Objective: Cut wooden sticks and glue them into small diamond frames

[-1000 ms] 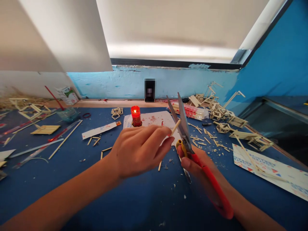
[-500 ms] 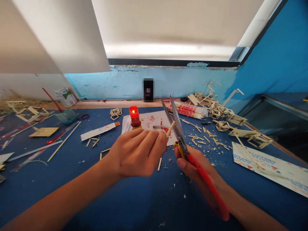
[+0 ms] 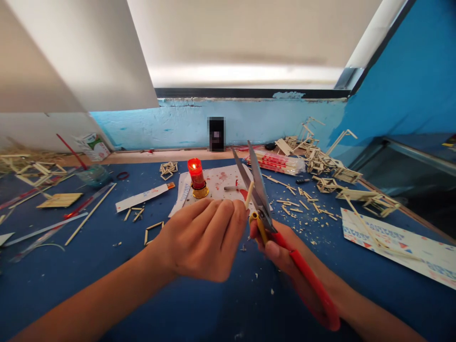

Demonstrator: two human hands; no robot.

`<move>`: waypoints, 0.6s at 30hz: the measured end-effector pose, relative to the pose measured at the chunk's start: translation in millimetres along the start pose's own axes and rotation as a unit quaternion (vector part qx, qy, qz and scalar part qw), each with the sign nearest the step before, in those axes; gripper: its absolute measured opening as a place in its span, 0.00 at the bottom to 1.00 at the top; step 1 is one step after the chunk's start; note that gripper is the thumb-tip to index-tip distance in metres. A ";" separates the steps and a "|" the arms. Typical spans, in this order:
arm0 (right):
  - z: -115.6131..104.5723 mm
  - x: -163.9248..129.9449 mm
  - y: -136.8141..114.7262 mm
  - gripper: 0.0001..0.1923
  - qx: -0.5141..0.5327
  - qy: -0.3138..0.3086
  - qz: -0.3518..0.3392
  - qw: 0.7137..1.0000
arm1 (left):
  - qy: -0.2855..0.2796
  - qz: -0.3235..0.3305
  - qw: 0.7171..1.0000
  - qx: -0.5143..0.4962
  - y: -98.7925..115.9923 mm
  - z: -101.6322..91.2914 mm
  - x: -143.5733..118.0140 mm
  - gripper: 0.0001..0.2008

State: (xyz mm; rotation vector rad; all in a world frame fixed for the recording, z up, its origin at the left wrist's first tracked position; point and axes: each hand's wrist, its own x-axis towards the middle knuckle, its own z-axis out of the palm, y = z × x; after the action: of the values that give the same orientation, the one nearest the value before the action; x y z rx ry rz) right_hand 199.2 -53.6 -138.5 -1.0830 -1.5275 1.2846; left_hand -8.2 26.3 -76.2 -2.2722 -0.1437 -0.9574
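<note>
Pinched in my left hand [image 3: 208, 237] is a short thin wooden stick [image 3: 250, 194], its end pointing up past my fingers. My right hand [image 3: 285, 249] is closed round the red-handled scissors [image 3: 259, 202], whose blades are spread and point away from me. The stick's tip shows close to the blades; I cannot tell whether they touch. Beyond my left hand a lit red candle [image 3: 195, 173] stands in a gold-coloured base, on a stained white sheet [image 3: 217, 175].
Cut stick pieces [image 3: 290, 206] and crumbs lie right of the sheet. Stick frames [image 3: 320, 159] are heaped at the back right beside a packet of sticks [image 3: 278, 163]. Sandpaper [image 3: 399, 251] lies at right. A cup [image 3: 94, 175] and a slatted stick panel [image 3: 60, 200] are at left.
My left hand has come slightly lower and nearer, and the stick is more upright. The scissors have shifted a little left, blades still apart.
</note>
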 end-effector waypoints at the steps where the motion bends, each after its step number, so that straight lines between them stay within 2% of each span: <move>1: 0.6 -0.3 2.4 0.18 0.005 -0.001 -0.001 1.000 | -0.003 0.001 1.000 -0.001 0.8 -0.6 0.1 0.07; 7: 4.4 -1.0 13.2 0.21 0.005 0.010 -0.009 1.000 | -0.007 -0.010 1.000 0.006 2.4 -0.9 0.7 0.07; 15: 4.5 0.2 -0.8 0.20 -0.008 -0.018 0.040 0.999 | -0.010 -0.014 1.000 0.015 2.9 3.2 0.2 0.06; 18: 7.0 3.6 -0.6 0.21 -0.020 0.004 0.038 0.999 | -0.020 -0.069 0.997 -0.003 1.6 5.7 1.6 0.03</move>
State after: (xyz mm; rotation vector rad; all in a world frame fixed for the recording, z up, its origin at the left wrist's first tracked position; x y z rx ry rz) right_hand 191.5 -52.0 -138.5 -1.1810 -1.5248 1.3046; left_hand -3.0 28.2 -78.9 -2.3111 -0.3197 -0.9835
